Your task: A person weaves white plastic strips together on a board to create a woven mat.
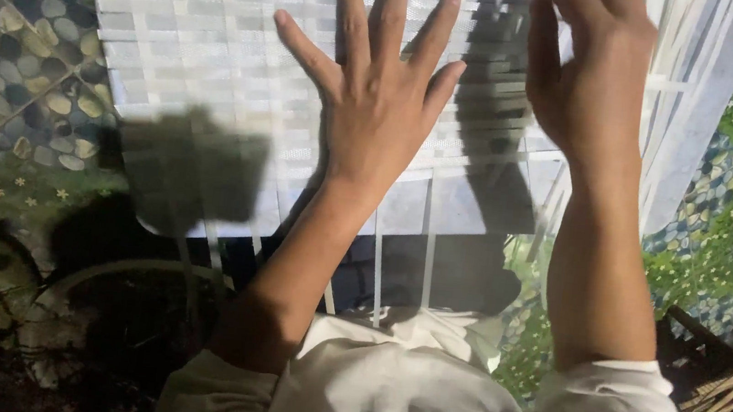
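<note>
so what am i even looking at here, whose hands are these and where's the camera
The camera sits on a person's head and looks down, so both arms are that person's own. The left hand lies flat with fingers spread on a woven mat of pale strips. The right hand is curled at the mat's upper part, though whether it has a grip on a strip is unclear. Loose strips trail toward the white shirt. Under the mat is a pebble-patterned floor, and a bundle of sticks lies at the right.

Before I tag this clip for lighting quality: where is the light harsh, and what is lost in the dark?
Head view: strong frontal light washes out the woven mat; left hand and right hand cast hard shadows on it; the lower left corner is too dark to read.
</note>
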